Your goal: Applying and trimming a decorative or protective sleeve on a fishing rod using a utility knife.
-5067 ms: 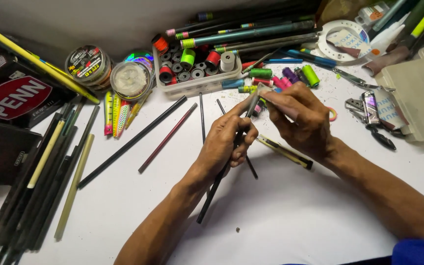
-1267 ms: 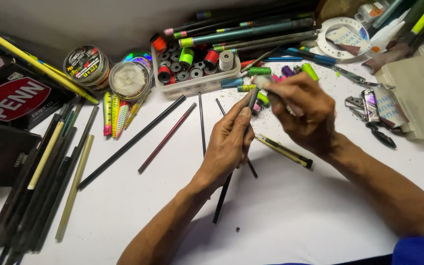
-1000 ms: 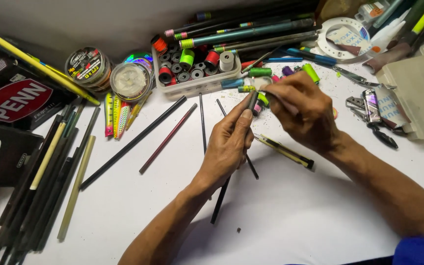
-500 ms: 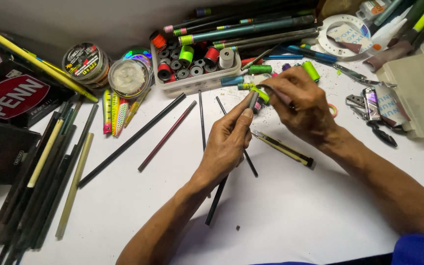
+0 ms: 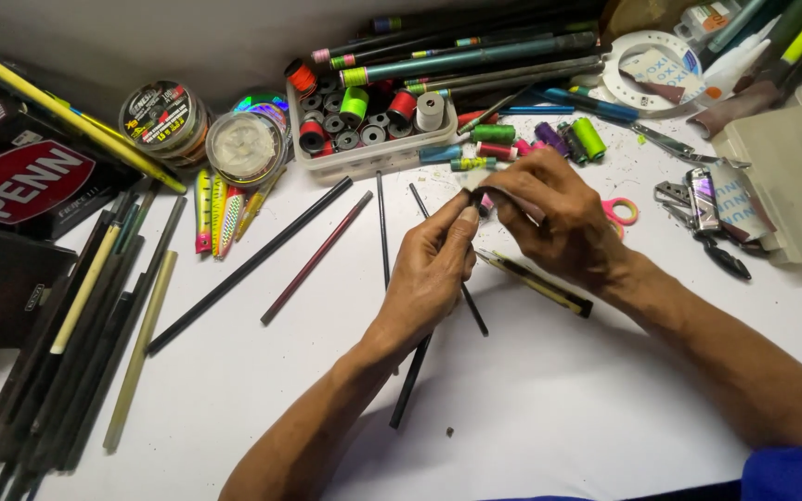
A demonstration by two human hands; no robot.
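My left hand (image 5: 431, 269) grips a thin black rod (image 5: 410, 378) that runs down toward me from under the palm. My right hand (image 5: 549, 215) is closed around the rod's upper end, where a small pale strip shows between thumb and fingers; the rod tip itself is hidden by both hands. A yellow-and-black utility knife (image 5: 538, 284) lies on the white table just below my right wrist. Two more thin dark rods (image 5: 381, 227) lie on the table behind my left hand.
A clear tray of thread spools (image 5: 364, 130) stands beyond the hands. Dark rod blanks (image 5: 67, 325) lie bundled at left, beside line spools (image 5: 158, 115) and coloured lures (image 5: 218, 211). Pliers and tools (image 5: 707, 213) and a beige box (image 5: 791, 176) sit at right.
My right hand has shifted slightly along the rod's top end and now covers it more fully. My left hand keeps its hold in nearly the same place.
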